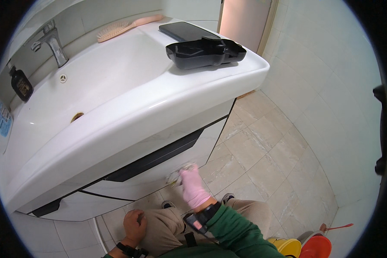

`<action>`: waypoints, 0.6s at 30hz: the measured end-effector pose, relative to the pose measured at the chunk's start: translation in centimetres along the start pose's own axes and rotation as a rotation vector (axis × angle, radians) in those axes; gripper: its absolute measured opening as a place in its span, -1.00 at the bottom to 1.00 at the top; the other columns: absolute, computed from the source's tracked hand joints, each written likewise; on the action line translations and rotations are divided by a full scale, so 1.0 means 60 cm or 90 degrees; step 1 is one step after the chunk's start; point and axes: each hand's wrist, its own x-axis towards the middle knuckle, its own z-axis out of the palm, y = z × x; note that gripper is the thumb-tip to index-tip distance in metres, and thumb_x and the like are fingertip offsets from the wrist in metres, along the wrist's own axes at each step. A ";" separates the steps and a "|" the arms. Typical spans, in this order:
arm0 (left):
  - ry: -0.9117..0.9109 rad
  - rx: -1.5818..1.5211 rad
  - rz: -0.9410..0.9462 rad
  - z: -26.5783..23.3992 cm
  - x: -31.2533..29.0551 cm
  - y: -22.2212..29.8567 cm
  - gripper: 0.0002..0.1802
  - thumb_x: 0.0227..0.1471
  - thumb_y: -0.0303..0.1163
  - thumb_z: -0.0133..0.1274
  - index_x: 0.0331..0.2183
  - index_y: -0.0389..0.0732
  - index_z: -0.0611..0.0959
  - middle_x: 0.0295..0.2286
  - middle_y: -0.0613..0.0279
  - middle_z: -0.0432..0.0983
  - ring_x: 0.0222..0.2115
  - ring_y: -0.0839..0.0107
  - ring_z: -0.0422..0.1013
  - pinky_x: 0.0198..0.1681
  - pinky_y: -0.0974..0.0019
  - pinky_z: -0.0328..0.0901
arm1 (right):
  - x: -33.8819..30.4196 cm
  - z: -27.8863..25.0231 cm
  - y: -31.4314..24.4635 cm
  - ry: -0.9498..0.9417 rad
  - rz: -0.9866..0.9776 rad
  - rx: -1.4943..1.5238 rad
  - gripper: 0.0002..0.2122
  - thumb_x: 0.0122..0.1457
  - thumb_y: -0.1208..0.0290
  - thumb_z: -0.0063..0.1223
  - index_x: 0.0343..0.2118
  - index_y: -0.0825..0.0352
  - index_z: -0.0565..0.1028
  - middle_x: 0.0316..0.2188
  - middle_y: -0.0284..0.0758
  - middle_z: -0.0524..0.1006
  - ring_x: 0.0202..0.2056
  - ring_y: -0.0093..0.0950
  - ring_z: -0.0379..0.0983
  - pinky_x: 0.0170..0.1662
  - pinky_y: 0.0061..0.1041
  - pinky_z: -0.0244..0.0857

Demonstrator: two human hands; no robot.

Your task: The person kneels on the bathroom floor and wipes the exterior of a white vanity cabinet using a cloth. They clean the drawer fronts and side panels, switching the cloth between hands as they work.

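My right hand (pixel 192 185) wears a pink rubber glove and is closed around a crumpled, whitish cloth (pixel 174 176). The cloth is at the lower front of the white vanity cabinet (pixel 159 170), below its long black handle strip (pixel 155 160); whether it touches the panel is hard to tell. Bare and loosely curled, my left hand (pixel 134 225) rests by my left knee with nothing seen in it. Above the cabinet is the white washbasin (pixel 129 101), with a chrome tap (pixel 53 45) at its back.
On the basin top lie a black plastic tray (pixel 204 56), a dark flat phone-like slab (pixel 187 31) and a pink hairbrush (pixel 124 29). A dark bottle (pixel 21 84) and a white bottle (pixel 1 122) stand at left. Yellow (pixel 287 247) and red (pixel 317 247) buckets stand lower right.
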 end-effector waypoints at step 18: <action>0.012 0.010 -0.012 -0.001 -0.009 -0.010 -0.78 -0.17 -0.44 0.09 -0.36 -0.25 0.58 -0.35 0.03 0.53 -0.29 0.02 0.43 -0.19 0.08 0.31 | -0.096 0.018 -0.111 -0.006 -0.408 -0.314 -0.36 0.05 0.64 -0.07 0.24 0.45 0.04 0.20 -0.02 0.12 0.23 -0.21 0.08 0.27 -0.38 -0.05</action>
